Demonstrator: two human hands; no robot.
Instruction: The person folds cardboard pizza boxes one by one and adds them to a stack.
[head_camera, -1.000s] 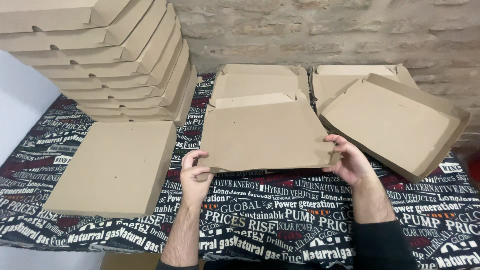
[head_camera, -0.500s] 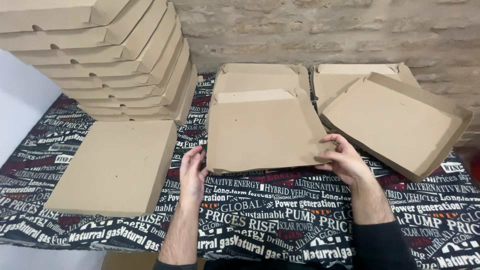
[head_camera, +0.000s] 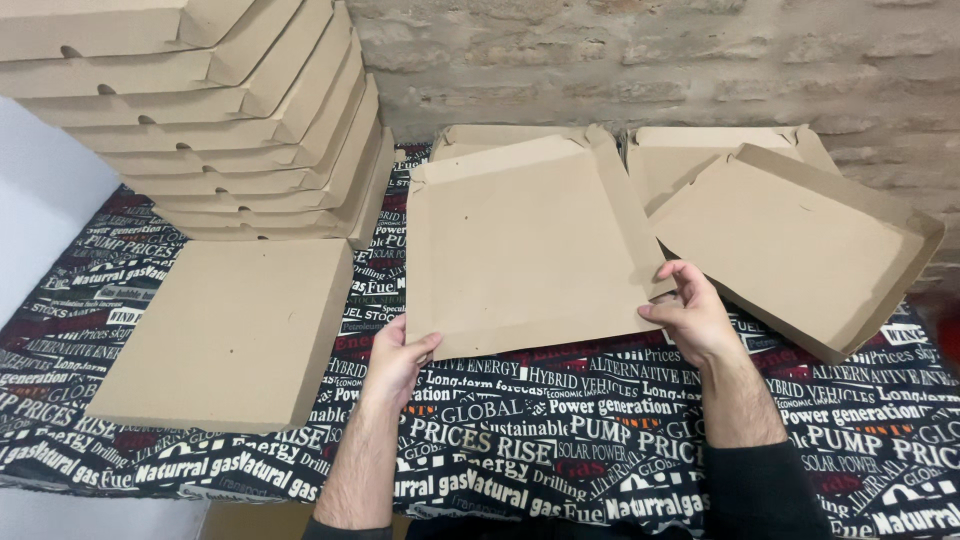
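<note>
— What are the fingers doing?

— The left hand (head_camera: 395, 362) pinches the near left corner of a flat, unfolded brown cardboard box blank (head_camera: 525, 245): thumb on top, the other fingers curled under the edge, closed on the card. The right hand (head_camera: 695, 315) grips the near right corner of the same blank, its fingers bent and close together around a small side flap, the thumb pointing left along the edge.

— And where is that blank?

— In the middle of the table, its near edge lifted a little in both hands, its far end lying over another open brown box tray (head_camera: 520, 138) behind it.

— What other packaging is around?

— To the left, just beside the left hand, a closed, square, flat brown cardboard box (head_camera: 235, 330) lies on the cloth. Behind it rises a tall stack of closed brown cardboard boxes (head_camera: 210, 110), slightly fanned. To the right, an open brown cardboard tray with raised walls (head_camera: 800, 245) sits tilted, leaning on one more open tray (head_camera: 690, 160) by the wall.

— The surface and room?

— A black tablecloth covered in white and red printed lettering (head_camera: 560, 440) covers the table. Behind runs a rough pale brick wall (head_camera: 650, 60); a plain white surface (head_camera: 40, 200) shows at the left.
</note>
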